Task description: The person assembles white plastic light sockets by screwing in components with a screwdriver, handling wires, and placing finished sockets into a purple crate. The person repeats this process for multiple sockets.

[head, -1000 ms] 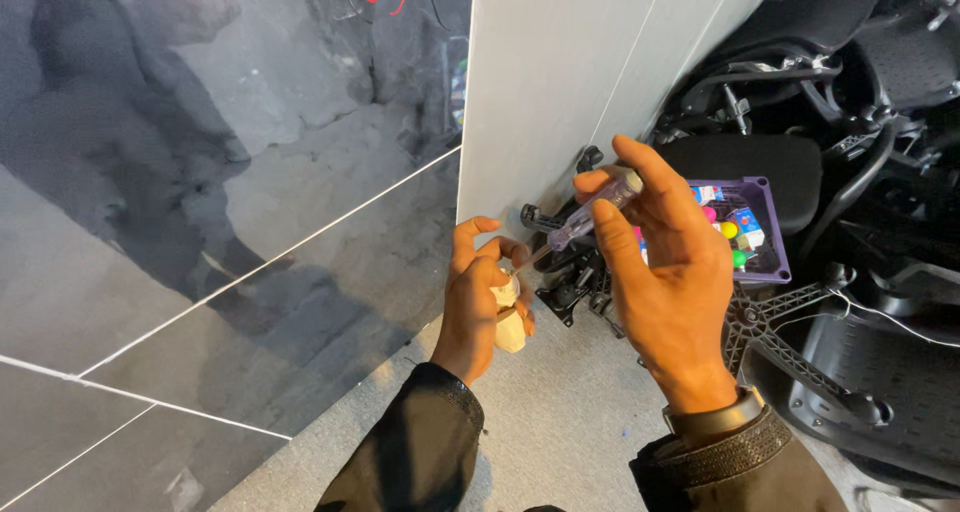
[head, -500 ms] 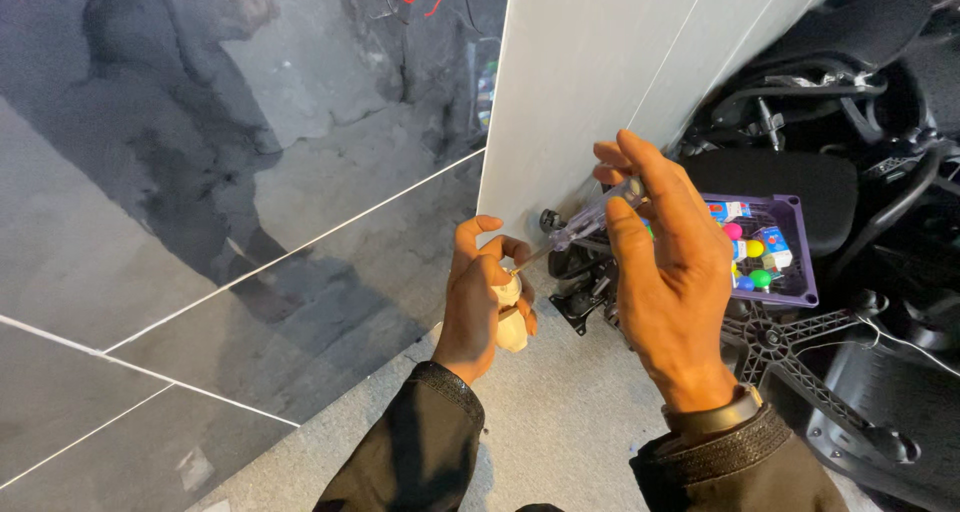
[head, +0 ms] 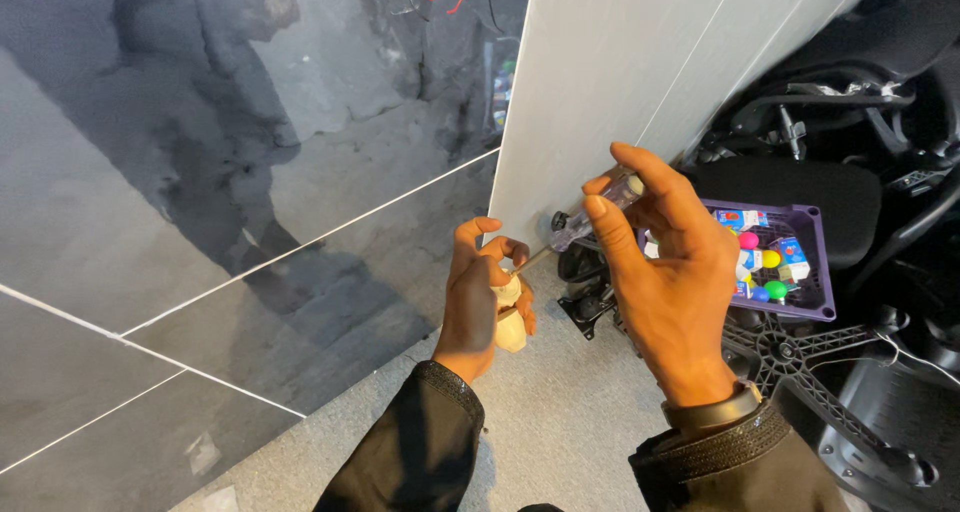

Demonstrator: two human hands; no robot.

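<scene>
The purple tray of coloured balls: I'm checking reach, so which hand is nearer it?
Right. The right hand holds a screwdriver just beside the purple tray; the left hand is farther away, holding a wooden piece.

Right hand (head: 668, 272) with screwdriver (head: 590, 215) now slightly higher, nearer the white panel (head: 600, 82).

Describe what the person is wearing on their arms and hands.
Both hands are bare, no gloves. The left hand comes out of a black sleeve with a finely textured cuff. The right hand has a dark band at the wrist, above a black sleeve cuff with a ribbed, woven-looking texture.
</scene>
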